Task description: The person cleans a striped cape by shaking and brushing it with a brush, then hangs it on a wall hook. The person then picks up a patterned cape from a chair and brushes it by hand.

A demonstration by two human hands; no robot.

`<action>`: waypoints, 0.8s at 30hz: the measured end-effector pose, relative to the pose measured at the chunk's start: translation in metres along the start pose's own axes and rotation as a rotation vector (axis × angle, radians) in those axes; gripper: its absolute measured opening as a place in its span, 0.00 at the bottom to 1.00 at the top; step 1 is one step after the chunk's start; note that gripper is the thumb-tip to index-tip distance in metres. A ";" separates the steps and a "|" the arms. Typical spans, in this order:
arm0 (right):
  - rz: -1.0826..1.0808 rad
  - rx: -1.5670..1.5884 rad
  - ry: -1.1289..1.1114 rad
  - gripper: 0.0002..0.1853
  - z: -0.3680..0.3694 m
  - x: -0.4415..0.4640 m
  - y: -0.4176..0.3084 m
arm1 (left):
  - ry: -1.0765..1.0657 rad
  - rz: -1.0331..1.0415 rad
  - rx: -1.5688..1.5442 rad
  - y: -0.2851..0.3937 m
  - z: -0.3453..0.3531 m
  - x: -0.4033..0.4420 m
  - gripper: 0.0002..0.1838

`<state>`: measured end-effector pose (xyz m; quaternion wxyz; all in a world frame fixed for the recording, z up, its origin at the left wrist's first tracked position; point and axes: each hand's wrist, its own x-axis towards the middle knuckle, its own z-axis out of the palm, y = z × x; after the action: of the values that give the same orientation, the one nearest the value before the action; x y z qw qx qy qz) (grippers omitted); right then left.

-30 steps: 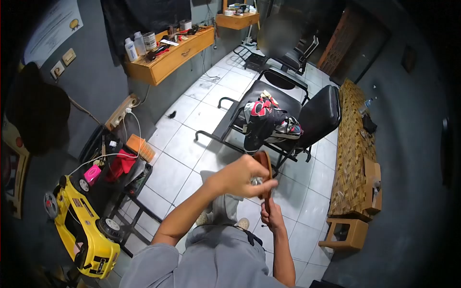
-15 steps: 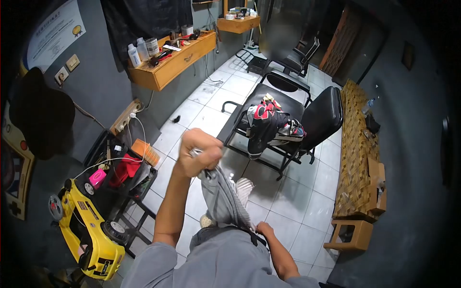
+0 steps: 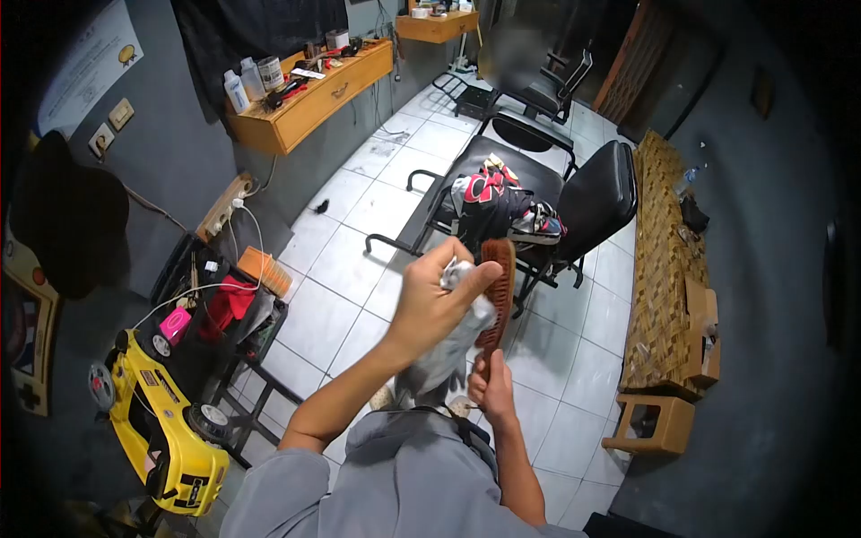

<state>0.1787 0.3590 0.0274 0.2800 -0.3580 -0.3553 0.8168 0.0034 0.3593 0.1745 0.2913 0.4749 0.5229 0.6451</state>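
Note:
My left hand [image 3: 435, 300] is closed around a bunched pale grey cloth [image 3: 439, 354], which hangs down in front of my body and looks smeared by motion. In my right hand [image 3: 491, 390] is the handle of a long brush [image 3: 498, 291] with reddish-brown bristles, held upright. The bristles face the cloth; whether they touch it I cannot tell. Beyond both hands, a black salon chair [image 3: 574, 215] carries a heap of dark, red and white clothing [image 3: 502, 202] on its seat.
At left, a yellow toy car [image 3: 175, 430] stands beside a dark trolley [image 3: 260, 336] of tools. A wooden drawer shelf [image 3: 314, 103] with bottles hangs on the wall. On the right are a woven bench [image 3: 668, 296], a cardboard box [image 3: 702, 332] and a brown stool [image 3: 650, 424].
My left hand has moved right and slightly down with the cloth. My right hand has risen from my waist, and the brush now shows upright in it. The view has shifted slightly.

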 end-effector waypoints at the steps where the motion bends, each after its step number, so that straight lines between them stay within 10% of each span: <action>1: 0.018 0.020 -0.102 0.22 0.009 -0.003 0.003 | 0.036 -0.014 -0.026 -0.005 0.007 0.000 0.14; 7: -0.140 -1.075 -0.124 0.26 -0.048 0.044 0.105 | 0.217 0.084 -0.108 0.020 0.013 0.018 0.21; 12: 0.554 -1.790 -0.101 0.31 -0.187 0.028 0.184 | 0.306 0.407 -0.165 0.038 -0.012 0.030 0.21; 17: 0.421 -1.440 0.217 0.32 -0.244 0.024 0.202 | 0.082 0.534 0.007 0.033 -0.030 0.032 0.29; 19: 0.164 -1.195 0.299 0.29 -0.228 0.040 0.175 | -0.080 0.281 -0.025 0.016 -0.021 0.025 0.24; 24: -0.032 -0.034 0.108 0.24 -0.022 -0.003 -0.004 | -0.070 0.469 0.235 -0.018 0.007 0.028 0.15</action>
<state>0.1986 0.3673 0.0212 0.3057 -0.4004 -0.3594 0.7855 -0.0028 0.3917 0.1659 0.0946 0.6357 0.4593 0.6132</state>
